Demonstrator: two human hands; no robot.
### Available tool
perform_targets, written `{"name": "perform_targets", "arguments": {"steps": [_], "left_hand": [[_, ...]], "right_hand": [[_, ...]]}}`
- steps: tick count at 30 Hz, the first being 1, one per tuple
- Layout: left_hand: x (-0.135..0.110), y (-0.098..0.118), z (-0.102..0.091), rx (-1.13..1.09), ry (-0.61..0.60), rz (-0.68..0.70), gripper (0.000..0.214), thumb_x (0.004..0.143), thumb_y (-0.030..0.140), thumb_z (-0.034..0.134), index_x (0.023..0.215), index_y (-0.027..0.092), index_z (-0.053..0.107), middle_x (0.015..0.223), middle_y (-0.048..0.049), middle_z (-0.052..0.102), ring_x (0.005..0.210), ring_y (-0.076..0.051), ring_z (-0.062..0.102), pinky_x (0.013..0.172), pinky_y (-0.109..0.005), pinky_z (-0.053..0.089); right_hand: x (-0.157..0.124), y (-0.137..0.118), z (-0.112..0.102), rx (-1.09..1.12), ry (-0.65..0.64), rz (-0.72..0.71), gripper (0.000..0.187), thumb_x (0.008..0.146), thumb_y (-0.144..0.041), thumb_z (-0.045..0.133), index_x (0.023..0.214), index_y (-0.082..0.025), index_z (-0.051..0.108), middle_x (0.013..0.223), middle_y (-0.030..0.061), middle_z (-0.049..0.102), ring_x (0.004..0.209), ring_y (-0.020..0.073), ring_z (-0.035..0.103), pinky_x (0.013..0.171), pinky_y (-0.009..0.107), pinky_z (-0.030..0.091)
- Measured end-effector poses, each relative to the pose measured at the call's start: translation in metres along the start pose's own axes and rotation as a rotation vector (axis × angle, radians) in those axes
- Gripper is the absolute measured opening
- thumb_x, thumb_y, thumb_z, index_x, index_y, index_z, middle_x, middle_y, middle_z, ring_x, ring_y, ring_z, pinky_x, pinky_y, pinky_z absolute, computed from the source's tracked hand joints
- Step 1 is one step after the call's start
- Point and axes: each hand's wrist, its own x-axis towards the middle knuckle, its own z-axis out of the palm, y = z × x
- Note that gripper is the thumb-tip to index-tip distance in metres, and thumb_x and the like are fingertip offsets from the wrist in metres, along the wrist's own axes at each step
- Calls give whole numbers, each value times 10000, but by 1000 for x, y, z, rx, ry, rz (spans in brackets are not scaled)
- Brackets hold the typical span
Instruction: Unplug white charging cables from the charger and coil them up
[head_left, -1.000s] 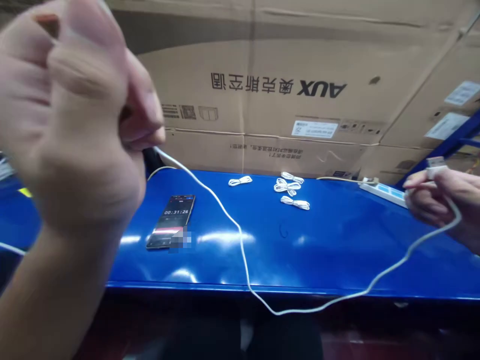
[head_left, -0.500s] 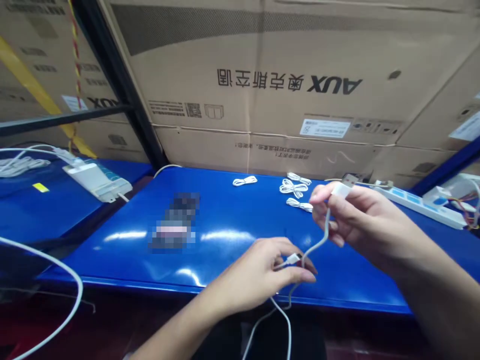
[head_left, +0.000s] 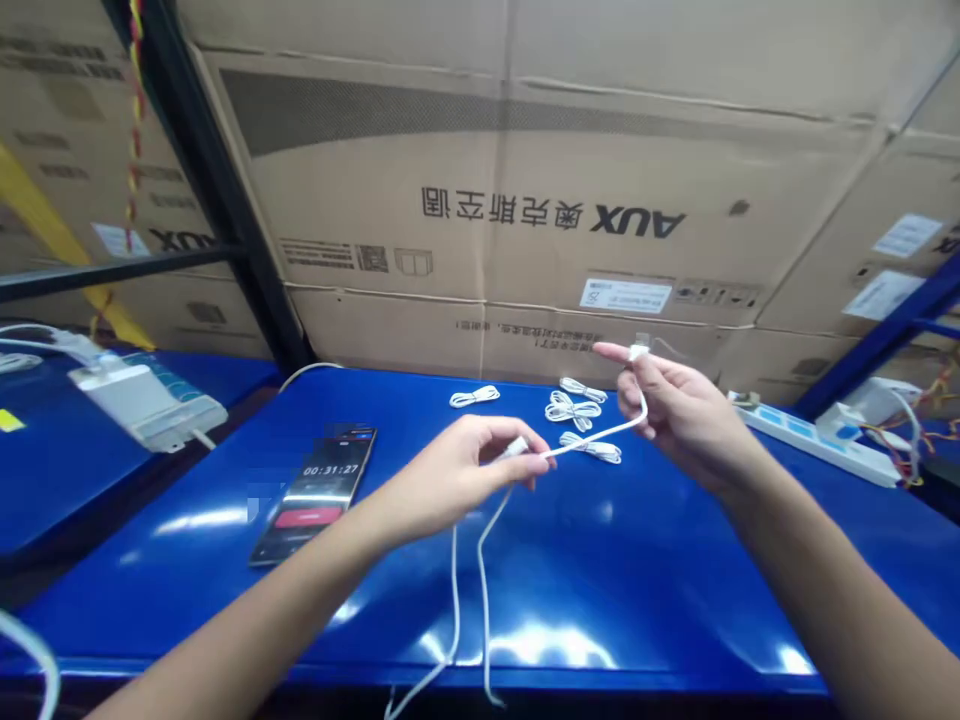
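Observation:
A white charging cable [head_left: 600,434] runs between my two hands above the blue tabletop [head_left: 645,580]. My right hand [head_left: 679,405] pinches the cable near its larger plug [head_left: 639,350], with the index finger stretched out to the left. My left hand [head_left: 480,465] grips the cable between thumb and fingers. A small white connector [head_left: 516,447] sticks up from within that hand. From below it, two lengths of the cable hang down over the table's front edge. Behind my hands lie several bundled white cables [head_left: 574,410], and one more bundle [head_left: 475,397] is farther left.
A phone [head_left: 319,495] showing a running timer lies left of my left hand. Large cardboard boxes [head_left: 540,130] stand behind the table. A power strip [head_left: 817,440] lies at the right; a white adapter [head_left: 120,395] sits at the left. A dark metal post [head_left: 217,160] rises at the back left.
Both hands have moved slightly left and up across the view, and the cable between them is now straighter. My right index finger has extended. The view has shifted to show more tabletop.

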Motion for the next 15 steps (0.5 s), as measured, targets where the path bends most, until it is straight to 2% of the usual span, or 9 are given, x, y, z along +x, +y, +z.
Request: {"name": "perform_targets", "arguments": {"steps": [2,4,6,7,10,15], "left_hand": [[14,4,-2,144,52,72,242,918,414,645,830,207,732,694,8,633,617,-146,496,583,-268,359],[25,3,-1,186,89,117,248,927,404,642,798,209,725,701,11,659,601,-140,479,586,-271,357],[33,-5,2,146,134,121,256,938,427,633,832,212,722,723,6,688,606,-148,508,587,-276,367],[36,-11,4,117,155,111,256,942,436,628,858,212,720,743,-1,707,623,-158,539,589,-279,375],[42,-30,8,64,192,64,228,940,420,636,909,213,726,779,-17,743,706,-188,624,618,-285,409],[43,-53,13,156,128,-53,210,941,394,640,887,227,756,770,8,749,684,-165,620,630,-276,411]], "right_hand": [[9,8,-4,-38,-68,59,572,902,-553,683,1357,-214,608,644,-63,485,480,86,383,408,201,330],[15,21,-6,-70,-114,117,617,908,-538,684,1418,-231,523,598,-82,498,450,85,381,407,196,302],[19,36,-7,-82,-147,165,562,898,-527,701,1354,-253,519,569,-89,528,434,88,404,406,188,292],[20,44,-7,-81,-165,193,489,890,-532,709,1259,-252,553,570,-83,549,438,90,427,410,185,298],[19,64,-8,-38,-192,285,385,862,-562,727,978,-211,619,659,-24,634,504,96,516,457,195,369],[15,81,-16,16,-243,368,552,899,-692,587,1070,-179,695,913,89,714,713,179,654,555,257,481]]}}
